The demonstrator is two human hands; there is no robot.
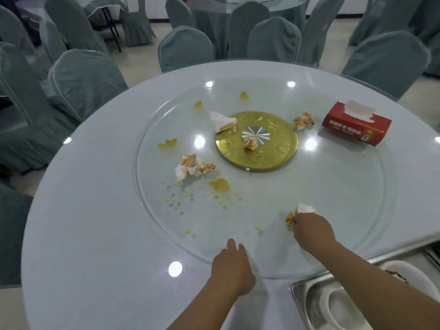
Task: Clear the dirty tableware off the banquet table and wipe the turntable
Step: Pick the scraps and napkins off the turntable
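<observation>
A round glass turntable with a gold hub lies on the white banquet table. Crumpled soiled tissues sit on it: a clump at the left, one on the hub, one behind it, one near the back right. Yellow sauce smears and crumbs dot the glass. My right hand grips a stained tissue at the near right of the glass. My left hand rests with straight fingers on the turntable's near rim.
A red tissue box stands at the table's right. A metal tray with white dishes sits at the lower right, with a white bowl behind it. Covered chairs ring the table.
</observation>
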